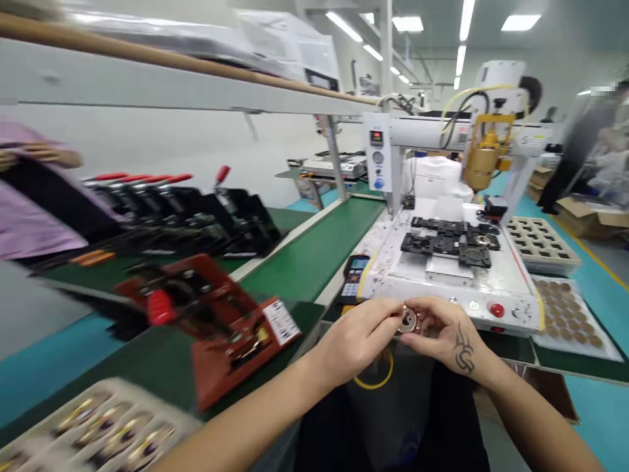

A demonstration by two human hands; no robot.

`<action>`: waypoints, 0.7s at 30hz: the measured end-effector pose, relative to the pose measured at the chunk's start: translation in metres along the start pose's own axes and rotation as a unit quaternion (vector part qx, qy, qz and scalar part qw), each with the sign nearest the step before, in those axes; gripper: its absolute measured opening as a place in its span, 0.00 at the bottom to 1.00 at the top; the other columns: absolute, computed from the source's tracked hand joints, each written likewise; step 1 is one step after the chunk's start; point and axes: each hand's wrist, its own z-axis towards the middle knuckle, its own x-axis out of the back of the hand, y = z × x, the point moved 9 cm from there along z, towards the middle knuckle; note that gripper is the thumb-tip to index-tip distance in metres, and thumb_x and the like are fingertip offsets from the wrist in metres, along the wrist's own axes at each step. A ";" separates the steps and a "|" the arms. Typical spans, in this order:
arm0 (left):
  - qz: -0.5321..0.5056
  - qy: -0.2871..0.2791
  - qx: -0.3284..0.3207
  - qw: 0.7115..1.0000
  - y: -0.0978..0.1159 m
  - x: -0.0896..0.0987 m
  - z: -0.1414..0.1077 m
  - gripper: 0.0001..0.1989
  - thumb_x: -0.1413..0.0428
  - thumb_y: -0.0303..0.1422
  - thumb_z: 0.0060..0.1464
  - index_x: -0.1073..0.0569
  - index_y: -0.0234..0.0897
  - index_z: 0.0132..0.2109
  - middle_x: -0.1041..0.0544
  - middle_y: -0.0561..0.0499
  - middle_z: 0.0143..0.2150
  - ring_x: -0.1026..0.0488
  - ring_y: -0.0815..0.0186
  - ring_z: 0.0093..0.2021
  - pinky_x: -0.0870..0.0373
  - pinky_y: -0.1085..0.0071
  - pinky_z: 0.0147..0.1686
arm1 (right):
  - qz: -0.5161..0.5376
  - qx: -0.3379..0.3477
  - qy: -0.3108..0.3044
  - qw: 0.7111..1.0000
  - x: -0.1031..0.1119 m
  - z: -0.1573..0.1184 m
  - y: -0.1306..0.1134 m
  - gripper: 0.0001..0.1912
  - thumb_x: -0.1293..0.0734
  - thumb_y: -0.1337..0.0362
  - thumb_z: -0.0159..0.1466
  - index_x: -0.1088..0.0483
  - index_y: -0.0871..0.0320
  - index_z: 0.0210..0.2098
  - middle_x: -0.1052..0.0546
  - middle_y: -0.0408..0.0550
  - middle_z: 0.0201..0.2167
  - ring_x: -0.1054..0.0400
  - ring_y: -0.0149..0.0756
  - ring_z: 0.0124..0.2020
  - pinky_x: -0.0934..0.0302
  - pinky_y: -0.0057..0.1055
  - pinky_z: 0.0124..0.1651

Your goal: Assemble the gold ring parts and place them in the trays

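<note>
Between my two hands, just in front of the white bench machine (pixel 457 282), is a small round metal part (pixel 409 320) like a watch case, with a copper-coloured rim and a dark hole in its face. My left hand (pixel 361 337) pinches its left edge with thumb and fingers. On the other side my right hand (pixel 439 331) grips the right edge, fingers curled behind it. Black fixtures (pixel 447 239) lie on the machine's bed under a gold-coloured dispensing head (pixel 484 160).
A red-brown clamp jig (pixel 211 354) stands left on the green bench, near a tray of gold parts (pixel 181 423). A green conveyor (pixel 314 246) runs behind. Right of the machine sit a white tray (pixel 550 261) and a sheet of brown discs (pixel 607 347). A person in pink (pixel 34 210) stands far left.
</note>
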 end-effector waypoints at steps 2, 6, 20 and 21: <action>-0.049 -0.026 0.018 0.998 -0.010 -0.026 0.027 0.17 0.50 0.26 0.73 0.29 0.43 0.64 0.21 0.40 0.60 0.20 0.55 0.59 0.20 0.60 0.59 | -0.034 -0.021 0.058 0.998 0.039 -0.007 0.011 0.21 0.22 0.57 0.62 0.21 0.54 0.53 0.19 0.47 0.40 0.24 0.36 0.32 0.24 0.33 0.37; -0.103 -0.046 0.074 0.991 -0.049 -0.074 0.110 0.31 0.44 0.28 0.68 0.41 0.43 0.74 0.33 0.36 0.72 0.30 0.50 0.70 0.28 0.51 0.67 | -0.126 -0.062 0.204 0.969 0.134 -0.029 0.021 0.21 0.23 0.55 0.62 0.22 0.57 0.51 0.20 0.47 0.35 0.26 0.37 0.31 0.26 0.35 0.37; -0.080 -0.350 0.171 0.918 -0.136 -0.232 0.292 0.18 0.28 0.46 0.41 0.17 0.35 0.30 0.17 0.45 0.30 0.21 0.53 0.35 0.27 0.64 0.40 | -0.244 -0.097 0.315 0.912 0.260 -0.095 -0.012 0.25 0.24 0.47 0.64 0.23 0.58 0.52 0.25 0.44 0.30 0.31 0.37 0.29 0.32 0.35 0.34; -0.077 -0.353 0.173 0.916 -0.136 -0.234 0.295 0.17 0.27 0.44 0.38 0.18 0.35 0.29 0.17 0.45 0.29 0.21 0.53 0.36 0.27 0.64 0.40 | -0.239 -0.097 0.315 0.913 0.265 -0.087 -0.007 0.27 0.24 0.45 0.64 0.23 0.58 0.52 0.25 0.44 0.30 0.32 0.37 0.29 0.32 0.35 0.34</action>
